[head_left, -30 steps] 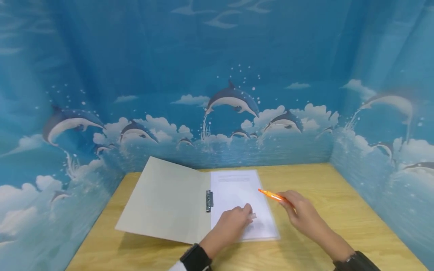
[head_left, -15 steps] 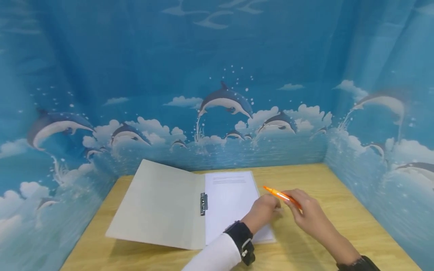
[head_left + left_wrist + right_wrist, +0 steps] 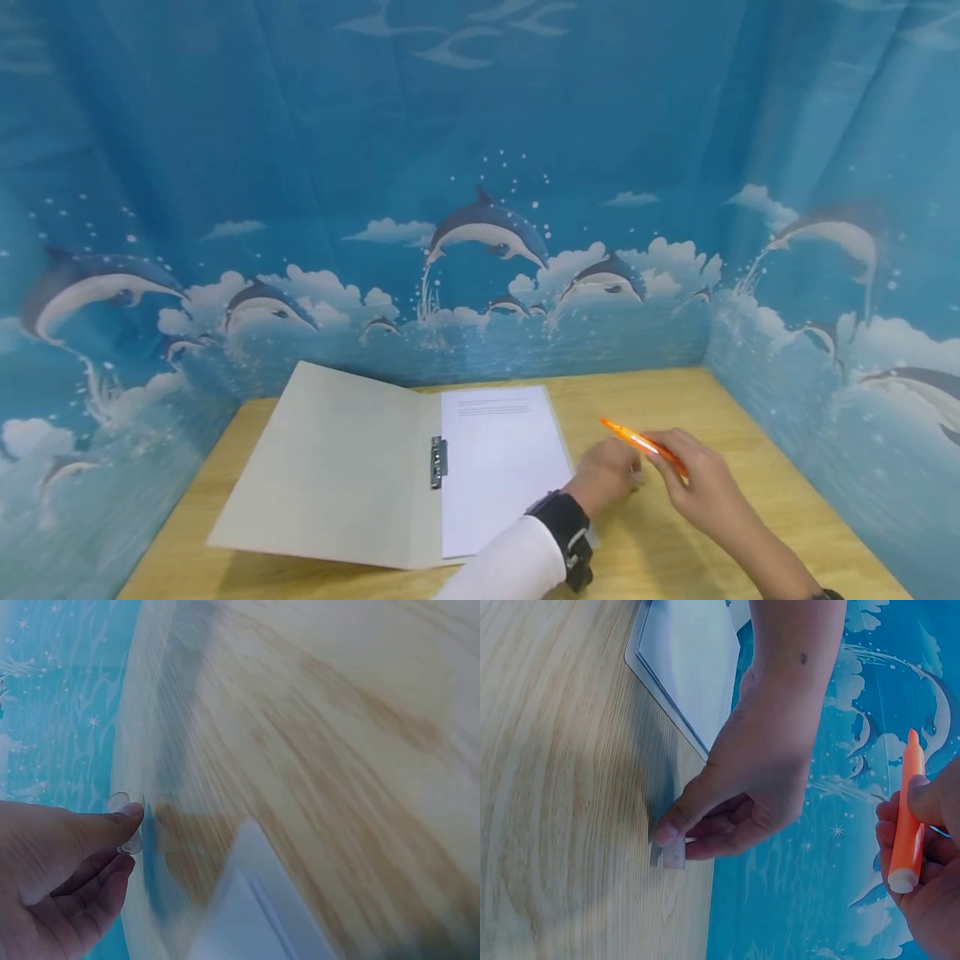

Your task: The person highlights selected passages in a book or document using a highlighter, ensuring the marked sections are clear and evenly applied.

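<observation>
My right hand [image 3: 697, 475] holds an orange highlighter [image 3: 637, 440] at the right, its tapered tip pointing up and left. In the right wrist view the thumb lies along the highlighter [image 3: 907, 832], whose white end faces down. My left hand [image 3: 611, 475] is just left of it, low over the table past the paper's right edge. Between thumb and fingertips it pinches a small translucent piece [image 3: 674, 853], like a cap, partly covered by the fingers. An open grey folder [image 3: 337, 475] lies left of the hands, printed sheets [image 3: 491, 467] on its right side.
The folder's metal clip [image 3: 437, 462] sits at its spine, and its left cover is raised off the wooden table [image 3: 675, 392]. A blue dolphin-print curtain [image 3: 360, 167] stands behind and along both sides. My left sleeve and black wrist strap [image 3: 562, 529] overlap the paper's lower right corner.
My left hand has moved right, from over the paper to beyond its right edge, still pinching the translucent piece. The highlighter in my right hand has shifted slightly right as the view turned.
</observation>
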### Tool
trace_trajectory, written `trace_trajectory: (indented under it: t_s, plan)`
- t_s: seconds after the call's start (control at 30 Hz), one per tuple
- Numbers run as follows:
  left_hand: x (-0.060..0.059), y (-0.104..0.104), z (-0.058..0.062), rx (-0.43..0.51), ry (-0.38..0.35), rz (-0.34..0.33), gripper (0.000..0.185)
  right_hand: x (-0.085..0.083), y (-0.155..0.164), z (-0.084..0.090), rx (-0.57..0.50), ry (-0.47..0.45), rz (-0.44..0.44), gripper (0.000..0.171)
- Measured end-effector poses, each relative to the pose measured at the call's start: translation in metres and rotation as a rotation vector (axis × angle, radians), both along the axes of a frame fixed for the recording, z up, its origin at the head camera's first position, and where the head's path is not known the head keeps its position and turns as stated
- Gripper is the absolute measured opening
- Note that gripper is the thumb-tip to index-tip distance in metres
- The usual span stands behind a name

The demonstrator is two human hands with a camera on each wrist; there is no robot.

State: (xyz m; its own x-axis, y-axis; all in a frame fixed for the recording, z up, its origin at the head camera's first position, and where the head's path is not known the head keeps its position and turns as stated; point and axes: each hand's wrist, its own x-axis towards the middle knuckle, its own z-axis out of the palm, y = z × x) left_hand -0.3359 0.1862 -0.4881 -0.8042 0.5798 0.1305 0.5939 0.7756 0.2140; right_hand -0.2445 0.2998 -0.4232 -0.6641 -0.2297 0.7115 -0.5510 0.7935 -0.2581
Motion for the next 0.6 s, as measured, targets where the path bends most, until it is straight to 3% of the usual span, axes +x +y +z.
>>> trace_trajectory:
  t_s: [0.27, 0.6]
  plan:
    - [0.0097, 0.0075, 0.0013, 0.055, -0.104, 0.011, 0.029, 0.0049, 0.0035, -0.0027, 0.0, -0.004, -0.01, 0.039]
    - [0.0088, 0.0116, 0.0054, 0.03, -0.115, 0.033, 0.032, 0.0039, 0.0075, -0.0026, -0.003, -0.035, -0.021, 0.036]
